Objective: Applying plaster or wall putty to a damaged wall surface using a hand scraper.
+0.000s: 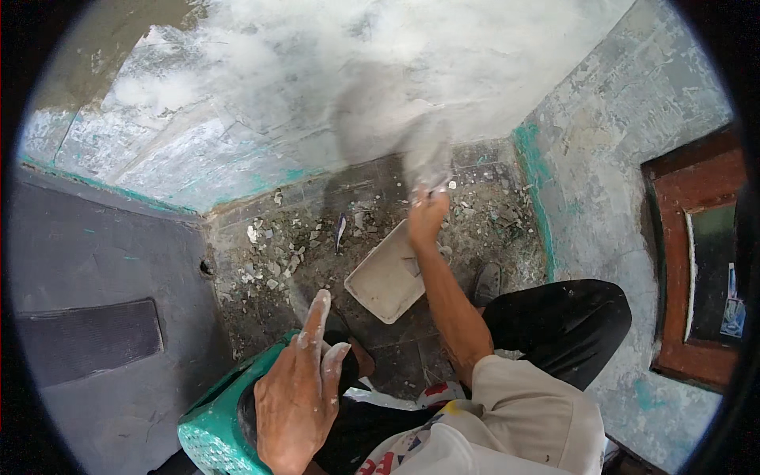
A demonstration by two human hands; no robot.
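Observation:
My right hand (429,212) reaches down toward the foot of the whitened wall (293,79). Its fingers are wrapped round a flat, pale tool (427,158), smeared by motion, so its exact kind cannot be made out. White powder or paste dusts those knuckles. Beneath that forearm a rectangular, shallow, off-white tray (385,277) lies tilted on the floor. Closer to me, my left hand (299,396) hovers in front of my body, index finger stretched out and thumb apart, holding nothing visible. White residue coats its fingertips. A green plastic chair or basket (226,423) is beside it.
Plaster chips and rubble (277,257) litter the dark tiled floor, with a slim white-and-dark object (340,232) among them. A grey panel (103,261) borders the left. On the right stand a patchy wall (602,158) and a brown wooden frame (677,269). My shoe (488,281) rests near the tray.

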